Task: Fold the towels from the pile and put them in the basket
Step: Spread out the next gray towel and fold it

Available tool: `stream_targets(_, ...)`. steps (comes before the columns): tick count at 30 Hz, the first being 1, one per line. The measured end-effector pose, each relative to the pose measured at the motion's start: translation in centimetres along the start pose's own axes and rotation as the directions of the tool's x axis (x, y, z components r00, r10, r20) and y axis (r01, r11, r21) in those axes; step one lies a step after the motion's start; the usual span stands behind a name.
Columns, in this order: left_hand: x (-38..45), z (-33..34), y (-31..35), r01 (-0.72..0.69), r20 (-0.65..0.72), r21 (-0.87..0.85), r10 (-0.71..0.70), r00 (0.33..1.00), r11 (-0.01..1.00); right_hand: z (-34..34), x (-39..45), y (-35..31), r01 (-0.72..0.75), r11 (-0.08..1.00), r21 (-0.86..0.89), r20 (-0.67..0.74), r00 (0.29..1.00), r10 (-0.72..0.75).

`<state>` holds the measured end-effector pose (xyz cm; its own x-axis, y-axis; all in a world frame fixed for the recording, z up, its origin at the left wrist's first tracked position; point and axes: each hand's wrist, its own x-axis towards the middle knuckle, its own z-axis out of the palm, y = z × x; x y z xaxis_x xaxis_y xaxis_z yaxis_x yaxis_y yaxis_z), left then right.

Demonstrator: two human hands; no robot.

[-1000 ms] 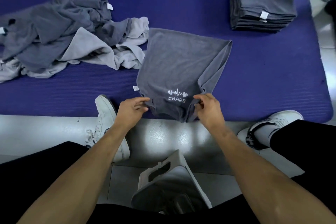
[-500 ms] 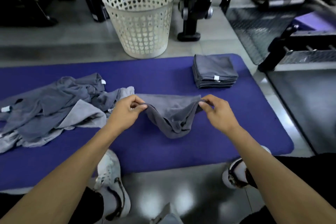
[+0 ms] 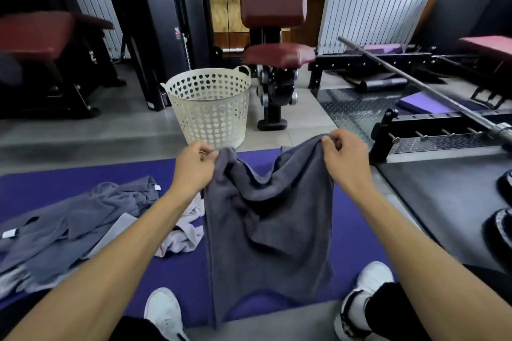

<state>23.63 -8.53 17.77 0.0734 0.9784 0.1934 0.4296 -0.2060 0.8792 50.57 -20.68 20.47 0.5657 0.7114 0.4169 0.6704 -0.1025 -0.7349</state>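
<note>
- The towel [image 3: 266, 230], half a second ago sagging low over the mat [image 3: 357, 230], now hangs full length in the air from its top corners, its lower edge near the shoes [image 3: 371, 282].
- The left hand [image 3: 194, 169] pinches the top left corner; the right hand [image 3: 346, 160] pinches the top right corner, fingers curled.
- The folded stack seen earlier is now hidden.
- No logo shows on the towel now; small white tags on the pile [image 3: 69, 227] are too small to read. "15" shows on dark equipment at top left.
- The white basket [image 3: 210, 108] stands on the floor beyond the mat, apart from the towel, beside a maroon gym seat [image 3: 277, 54].
</note>
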Motion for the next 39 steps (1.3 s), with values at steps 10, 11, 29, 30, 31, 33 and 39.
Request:
stream_targets(10, 5.6, 1.5, -0.7, 0.103, 0.036, 0.000, -0.103, 0.994, 0.995, 3.2, 4.0, 3.0, -0.152, 0.951, -0.269, 0.249, 0.943, 0.221)
stream_targets(11, 6.6, 1.5, -0.4, 0.057, -0.015, -0.044, -0.058, 0.998, 0.997, 3.1, 4.7, 2.3, -0.149, 0.973, -0.179, 0.227, 0.956, 0.188)
stream_targets(29, -3.7, 2.6, -10.6, 0.228, 0.142, 0.239, -0.266, 0.954, 0.944, 4.5, -8.5, 8.8, -0.250, 0.967, -0.040, 0.338, 0.908, 0.249)
stream_targets(30, -4.7, 2.7, -11.7, 0.259, 0.139, 0.255, -0.300, 0.944, 0.932, 4.6, -9.7, 9.7, -0.272, 0.960, -0.060, 0.356, 0.893, 0.275)
stream_targets(31, -5.6, 2.9, -12.8, 0.282, 0.122, 0.264, -0.322, 0.939, 0.922, 4.7, -10.9, 10.7, -0.295, 0.952, -0.075, 0.376, 0.876, 0.301)
stream_targets(33, -6.5, 3.1, -14.0, 0.313, 0.088, 0.262, -0.345, 0.934, 0.913, 4.9, -12.2, 11.8, -0.319, 0.942, -0.104, 0.409, 0.850, 0.333)
stream_targets(39, -8.0, 5.4, -18.2, 0.375, 0.204, 0.327, -0.453, 0.868, 0.867, 7.4, -14.4, 15.0, -0.392, 0.905, -0.166, 0.507, 0.753, 0.420)
